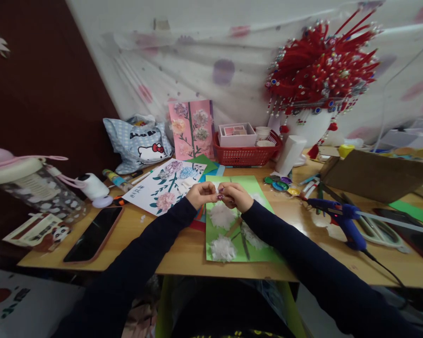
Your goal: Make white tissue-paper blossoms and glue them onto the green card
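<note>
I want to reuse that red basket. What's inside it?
The red basket holds a white box with pinkish items, and whitish round containers at its right end. Anything beneath them is hidden by the basket wall.

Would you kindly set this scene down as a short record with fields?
left hand: left hand pinches a small piece
right hand: right hand pinches the same piece
below hands: green card with white tufts
left on table: phone, face up
right on table: blue glue gun
behind: red basket
</note>
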The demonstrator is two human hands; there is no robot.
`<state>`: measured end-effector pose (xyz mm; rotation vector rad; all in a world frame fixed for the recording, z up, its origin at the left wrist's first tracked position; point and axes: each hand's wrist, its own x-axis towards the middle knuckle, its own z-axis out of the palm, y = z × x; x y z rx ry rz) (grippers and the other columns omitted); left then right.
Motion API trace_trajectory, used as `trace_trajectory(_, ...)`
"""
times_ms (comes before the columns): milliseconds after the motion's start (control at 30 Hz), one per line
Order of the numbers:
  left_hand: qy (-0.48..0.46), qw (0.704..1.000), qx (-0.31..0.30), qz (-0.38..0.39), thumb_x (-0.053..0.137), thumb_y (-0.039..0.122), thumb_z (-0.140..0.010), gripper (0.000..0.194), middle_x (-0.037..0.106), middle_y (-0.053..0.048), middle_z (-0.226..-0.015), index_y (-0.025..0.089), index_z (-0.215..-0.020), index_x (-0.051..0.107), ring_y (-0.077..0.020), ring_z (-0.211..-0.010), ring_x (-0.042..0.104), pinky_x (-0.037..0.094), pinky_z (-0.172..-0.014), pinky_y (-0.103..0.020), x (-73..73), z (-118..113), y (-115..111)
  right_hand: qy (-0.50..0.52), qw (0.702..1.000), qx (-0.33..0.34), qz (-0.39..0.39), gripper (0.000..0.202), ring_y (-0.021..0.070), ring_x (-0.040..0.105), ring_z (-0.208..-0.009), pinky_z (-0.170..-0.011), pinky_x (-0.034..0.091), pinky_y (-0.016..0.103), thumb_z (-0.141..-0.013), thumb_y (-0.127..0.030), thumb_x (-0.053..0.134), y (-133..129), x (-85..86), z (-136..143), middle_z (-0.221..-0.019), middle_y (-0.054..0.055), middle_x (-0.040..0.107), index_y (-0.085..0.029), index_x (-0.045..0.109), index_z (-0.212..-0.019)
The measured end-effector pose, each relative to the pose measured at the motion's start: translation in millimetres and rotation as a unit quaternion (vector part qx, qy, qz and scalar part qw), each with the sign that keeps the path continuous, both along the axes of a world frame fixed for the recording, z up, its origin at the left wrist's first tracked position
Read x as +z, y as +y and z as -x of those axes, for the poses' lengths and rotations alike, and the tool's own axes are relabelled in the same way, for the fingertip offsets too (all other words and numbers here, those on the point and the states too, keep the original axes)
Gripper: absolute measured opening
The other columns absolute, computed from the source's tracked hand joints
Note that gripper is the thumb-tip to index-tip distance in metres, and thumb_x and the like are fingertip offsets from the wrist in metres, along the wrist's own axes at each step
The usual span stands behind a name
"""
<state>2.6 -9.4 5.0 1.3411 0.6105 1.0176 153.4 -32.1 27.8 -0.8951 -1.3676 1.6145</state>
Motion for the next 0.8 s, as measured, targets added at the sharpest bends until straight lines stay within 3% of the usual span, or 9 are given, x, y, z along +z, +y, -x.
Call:
trace_trajectory(233, 0.003, 1.0, -0.006, 0.002, 0.084, 0.032, -0.046, 0.041, 0.053, 0.005, -0.053, 0.013, -0.059, 0.05, -0.0061, -0.051, 0.05, 0.039, -0.054, -0.021, 2.1, 0.3, -1.6, -0.016, 0.999, -0.01, -0.04, 0.027, 0.0023, 0.018, -0.032, -0.032, 0.012, 0.017, -0.066, -0.038, 0.057, -2.9, 1.7, 1.6, -0.038, -0.011, 0.025, -0.019, 0.041, -0.056)
trace_trajectory(567, 0.003, 1.0, 0.0, -0.001, 0.085, 0.03, -0.043, 0.044, 0.049, 0.006, -0.051, 0.013, -0.057, 0.048, -0.0054, -0.049, 0.049, 0.039, -0.053, -0.02, 7.9, -0.6, -6.4, -0.014, 0.999, -0.016, -0.024, 0.014, 0.0022, 0.017, -0.03, -0.031, 0.013, 0.016, -0.06, -0.028, 0.053, 0.3, -1.5, 1.7, -0.036, -0.011, 0.027, -0.019, 0.043, -0.057)
trace_trajectory(733, -0.046, 0.997, -0.035, 0.056, 0.078, 0.046, -0.053, 0.043, 0.056, 0.0, -0.058, 0.013, -0.061, 0.052, -0.0083, -0.05, 0.052, 0.043, -0.055, -0.024, 8.1, 0.4, -7.0, -0.016, 0.999, -0.018, -0.037, 0.014, 0.0022, 0.017, -0.029, -0.03, 0.014, 0.016, -0.062, -0.03, 0.052, 0.4, -0.9, 1.8, -0.035, -0.011, 0.028, -0.018, 0.046, -0.058)
trace_trajectory(800, -0.061, 0.995, -0.036, 0.073, 0.075, 0.045, -0.056, 0.039, 0.056, -0.001, -0.057, 0.013, -0.063, 0.054, -0.0081, -0.048, 0.051, 0.043, -0.053, -0.024, 8.5, 0.4, -6.8, -0.012, 0.999, -0.014, -0.04, 0.015, 0.0022, 0.017, -0.029, -0.03, 0.014, 0.016, -0.064, -0.031, 0.052, 0.9, -1.7, 1.2, -0.035, -0.011, 0.028, -0.018, 0.048, -0.06)
